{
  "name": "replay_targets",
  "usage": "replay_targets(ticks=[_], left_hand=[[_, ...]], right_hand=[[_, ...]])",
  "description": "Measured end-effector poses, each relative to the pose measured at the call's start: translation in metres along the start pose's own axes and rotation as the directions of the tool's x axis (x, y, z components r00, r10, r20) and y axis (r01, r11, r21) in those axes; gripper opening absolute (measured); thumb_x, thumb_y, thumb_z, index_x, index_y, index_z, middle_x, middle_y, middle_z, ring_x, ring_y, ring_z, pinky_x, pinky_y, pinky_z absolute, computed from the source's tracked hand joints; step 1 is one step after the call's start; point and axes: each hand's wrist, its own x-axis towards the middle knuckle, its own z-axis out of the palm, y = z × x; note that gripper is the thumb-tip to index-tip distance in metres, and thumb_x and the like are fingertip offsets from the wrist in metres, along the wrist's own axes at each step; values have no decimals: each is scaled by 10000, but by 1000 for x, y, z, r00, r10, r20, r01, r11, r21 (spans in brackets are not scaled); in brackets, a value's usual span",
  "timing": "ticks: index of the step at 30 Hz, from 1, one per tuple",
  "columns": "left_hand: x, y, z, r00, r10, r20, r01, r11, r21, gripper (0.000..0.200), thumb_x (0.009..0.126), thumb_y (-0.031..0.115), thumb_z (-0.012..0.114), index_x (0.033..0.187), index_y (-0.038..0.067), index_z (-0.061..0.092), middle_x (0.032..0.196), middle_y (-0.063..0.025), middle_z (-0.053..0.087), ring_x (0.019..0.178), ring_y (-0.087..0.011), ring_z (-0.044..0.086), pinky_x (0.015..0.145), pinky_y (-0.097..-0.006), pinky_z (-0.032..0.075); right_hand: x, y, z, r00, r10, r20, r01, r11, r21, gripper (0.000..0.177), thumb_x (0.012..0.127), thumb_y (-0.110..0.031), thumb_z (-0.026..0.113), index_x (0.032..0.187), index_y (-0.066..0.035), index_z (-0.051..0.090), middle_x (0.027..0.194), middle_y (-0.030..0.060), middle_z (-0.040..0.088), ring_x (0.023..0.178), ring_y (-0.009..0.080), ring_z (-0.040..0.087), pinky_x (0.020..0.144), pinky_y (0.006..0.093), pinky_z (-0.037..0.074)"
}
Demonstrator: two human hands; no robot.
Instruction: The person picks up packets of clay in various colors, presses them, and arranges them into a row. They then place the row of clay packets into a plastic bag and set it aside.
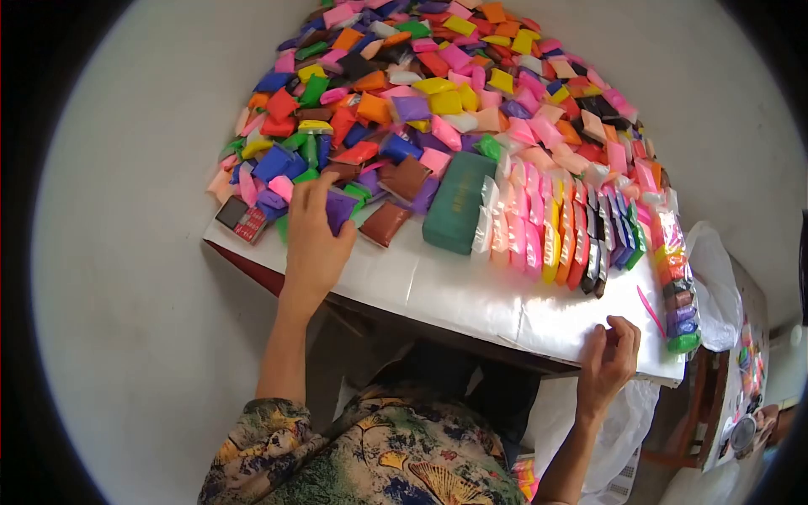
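Note:
My left hand is at the near side of a large heap of small colored plastic packets. Its thumb and fingers are closed around a purple packet, part of which the fingers cover. A brown packet lies just right of that hand. My right hand is over the front edge of the white tabletop, fingers loosely bent and apart, with nothing in them. Past its fingertips lies a thin pink stick. Rows of packets stand on edge, sorted by color, beside a green box.
The packet heap covers the far part of the table. A small black-and-red device sits at the left corner. Along the right edge runs a column of packets in clear wrapping. Plastic bags hang at the right; another table stands beyond.

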Motion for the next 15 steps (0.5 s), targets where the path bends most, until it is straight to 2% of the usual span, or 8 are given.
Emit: replay_targets(ticks=[1, 4, 5, 7, 10, 13, 14, 15], left_hand=[[-3, 14, -6, 1000, 8, -21, -10, 996, -84, 655, 736, -37, 678, 1361, 50, 503, 1189, -133, 553, 1090, -298, 559, 938, -393, 460], [-23, 67, -16, 989, 34, 146, 22, 930, -366, 720, 712, -36, 704, 1391, 60, 487, 1208, -106, 559, 1048, -235, 559, 919, -355, 453], [-34, 77, -5, 976, 111, 189, -8, 881, -473, 761, 696, -43, 730, 1406, 57, 475, 1237, -100, 560, 1012, -203, 560, 887, -331, 458], [-52, 113, 14, 931, 221, 290, -7, 806, -591, 754, 713, -53, 730, 1413, 45, 467, 1237, -105, 558, 989, -202, 566, 862, -319, 470], [-74, 154, 56, 889, 327, 322, -62, 781, -621, 776, 730, -25, 776, 1427, 32, 439, 1219, -147, 552, 998, -247, 567, 893, -366, 484], [-79, 175, 81, 913, 325, 245, -124, 795, -594, 810, 725, -9, 793, 1440, 26, 414, 1211, -165, 552, 1019, -272, 566, 923, -409, 479], [-78, 178, 78, 898, 268, 348, 11, 779, -628, 846, 723, 0, 796, 1462, 22, 383, 1282, -188, 536, 1117, -305, 566, 969, -410, 470], [-75, 178, 72, 871, 281, 404, 50, 766, -641, 859, 727, 20, 798, 1469, 9, 365, 1327, -211, 503, 1191, -344, 516, 1021, -425, 431]], right_hand=[[-2, -1, 1, 1000, -5, -22, 5, 1000, 27, 184, 877, 43, 641, 1059, 22, 623, 1019, 144, 616, 813, 237, 608, 726, 335, 507], [-8, -8, 4, 995, -22, -92, 30, 996, 80, 258, 850, 82, 654, 1101, 26, 633, 1046, 153, 629, 831, 233, 618, 714, 320, 515], [-8, -17, 2, 995, -45, -85, 52, 995, 80, 265, 851, 82, 654, 1108, 22, 635, 1062, 165, 638, 828, 239, 626, 686, 320, 519], [-12, -27, 4, 990, -97, -99, 109, 986, 127, 282, 832, 96, 661, 1103, 22, 636, 1071, 181, 649, 847, 263, 649, 668, 335, 540], [-18, -38, 0, 982, -170, -77, 177, 980, 94, 294, 816, 97, 650, 1103, 35, 637, 1081, 193, 657, 922, 332, 653, 794, 401, 535], [-21, -40, -3, 974, -228, 3, 228, 973, 33, 332, 819, 69, 640, 1150, 42, 636, 1139, 199, 654, 1003, 348, 640, 875, 431, 517], [-22, -41, -2, 968, -247, 34, 247, 969, 12, 347, 822, 59, 637, 1169, 45, 634, 1161, 202, 652, 1031, 351, 635, 898, 437, 512], [-23, -43, -1, 966, -252, 56, 252, 968, 11, 364, 821, 51, 635, 1185, 52, 629, 1181, 206, 647, 1059, 358, 627, 921, 444, 504]])
